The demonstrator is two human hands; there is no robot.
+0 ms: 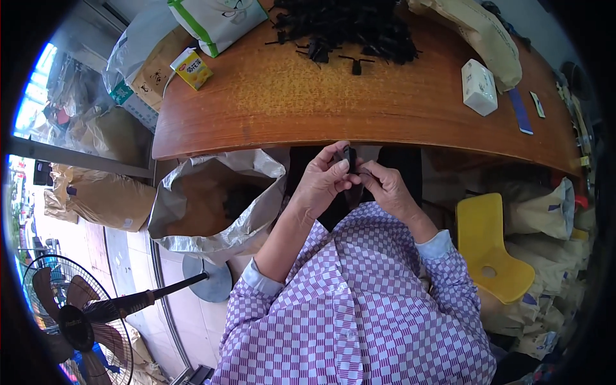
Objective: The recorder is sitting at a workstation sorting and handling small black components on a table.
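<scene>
Just off the table's near edge, my two hands meet in front of my chest. My left hand (326,174) is closed, its thumb and fingers pinching a small black piece (349,156) that stands up between them. Fingertips of my right hand (386,188) are closed on the lower side of the same piece, touching the left fingertips. The fingers cover much of it, so its exact kind is unclear. On the far side of the table lies a heap of similar small black pieces (346,29) with thin arms. One loose T-shaped black piece (356,65) lies before the heap.
An open sack (256,215) stands below the table's left edge. The wooden table (289,122) carries a yellow drink carton (191,68), a tissue pack (479,88) and a paper sack (494,45). A fan (80,327) is lower left; a yellow chair (481,231) stands right.
</scene>
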